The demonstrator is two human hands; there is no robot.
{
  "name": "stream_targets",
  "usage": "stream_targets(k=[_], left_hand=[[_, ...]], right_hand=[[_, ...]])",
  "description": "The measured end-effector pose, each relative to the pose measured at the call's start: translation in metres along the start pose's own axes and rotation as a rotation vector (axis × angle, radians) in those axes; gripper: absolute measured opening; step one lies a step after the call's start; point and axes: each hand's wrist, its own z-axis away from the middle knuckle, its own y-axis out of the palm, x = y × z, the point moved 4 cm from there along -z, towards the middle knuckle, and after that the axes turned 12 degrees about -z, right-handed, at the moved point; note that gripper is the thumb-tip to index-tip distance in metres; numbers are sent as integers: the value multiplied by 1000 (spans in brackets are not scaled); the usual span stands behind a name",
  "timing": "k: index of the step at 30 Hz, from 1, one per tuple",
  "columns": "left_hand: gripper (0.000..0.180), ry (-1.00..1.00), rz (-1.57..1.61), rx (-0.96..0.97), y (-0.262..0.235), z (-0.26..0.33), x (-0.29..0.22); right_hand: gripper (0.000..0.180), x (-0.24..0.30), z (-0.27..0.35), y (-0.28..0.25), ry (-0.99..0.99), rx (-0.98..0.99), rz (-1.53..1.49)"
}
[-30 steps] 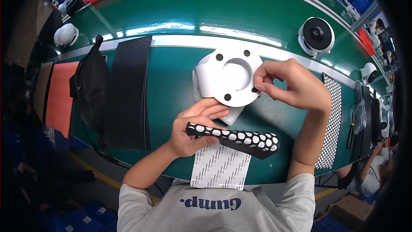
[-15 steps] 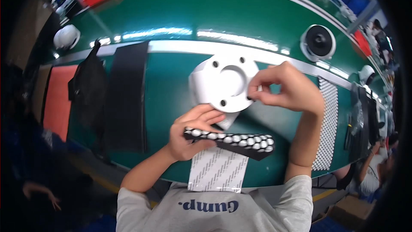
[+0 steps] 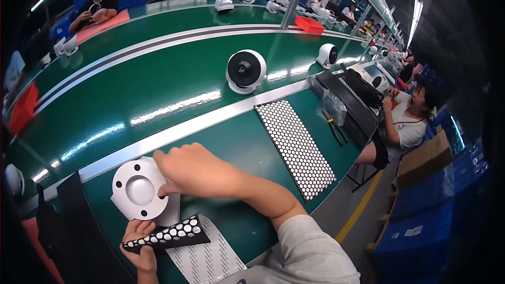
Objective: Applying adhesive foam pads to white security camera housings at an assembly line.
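Note:
A white round base (image 3: 120, 200) with a round hollow in its middle and several black round pads on its face sits at the lower left of the green bench. My right hand (image 3: 197, 171) is closed at its right side, fingertips against one black round pad (image 3: 162, 195). My left hand (image 3: 141, 252) grips a curled black sheet of pads with white dots (image 3: 173, 233), just below the base. Its fingertips reach the base's lower edge. Beneath the curled sheet lies white printed backing paper (image 3: 208, 257).
A flat sheet of white dots (image 3: 297, 150) lies right of my arm. Beyond it are yellow-handled pliers (image 3: 334, 126), a clear bag and black sheets. A white device with black front (image 3: 245, 71) stands behind the metal strip (image 3: 221, 121). A co-worker (image 3: 407, 118) sits at right.
The view has swung to the right, bringing the co-workers and the aisle into sight. My right hand stays at the base's pad; my left still grips the curled sheet.

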Motion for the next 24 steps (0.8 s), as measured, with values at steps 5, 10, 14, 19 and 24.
stream_targets(k=[5, 10, 14, 19, 24], left_hand=[[49, 50, -34, -7, 0, -3, -4], [50, 57, -59, 37, 7, -2, -6], [54, 84, -132, 70, 8, 0, -9], [52, 124, -98, 52, 12, 6, -5], [49, 152, -215, 159, 21, 3, -17]], right_hand=[[56, -26, -20, 4, 97, 202, -121], [56, -21, -54, -6, -279, 111, -738], [50, -7, -72, 18, -257, 209, -512], [34, 7, -61, 28, -183, 588, -563], [31, 9, -38, -6, -425, 338, -361]])
